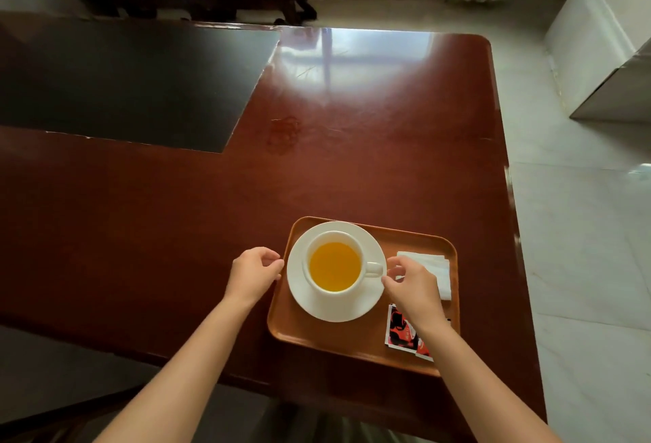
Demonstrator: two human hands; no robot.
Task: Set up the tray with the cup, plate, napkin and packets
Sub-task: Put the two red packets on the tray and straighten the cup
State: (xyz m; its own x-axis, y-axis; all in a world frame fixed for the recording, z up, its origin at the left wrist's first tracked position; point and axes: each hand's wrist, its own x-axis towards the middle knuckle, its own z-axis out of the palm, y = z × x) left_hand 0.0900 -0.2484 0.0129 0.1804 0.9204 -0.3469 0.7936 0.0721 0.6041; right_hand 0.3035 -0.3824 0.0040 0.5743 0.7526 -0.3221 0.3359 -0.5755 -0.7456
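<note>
A brown wooden tray (338, 337) lies near the front edge of the table. On its left half stands a white plate (334, 308) carrying a white cup (334, 266) filled with orange-yellow liquid, handle pointing right. A folded white napkin (438, 271) lies on the tray's right side, and red-black packets (401, 333) lie in front of it, partly under my right forearm. My left hand (252, 273) is curled at the plate's left rim, by the tray's edge. My right hand (410, 284) pinches at the plate's right rim, just below the cup handle.
The glossy red-brown table (352, 161) has a dark inset panel (123, 83) at the back left. Its right edge (510, 196) drops to a pale tiled floor. A white cabinet (606, 37) stands at the far right, dark furniture behind the table.
</note>
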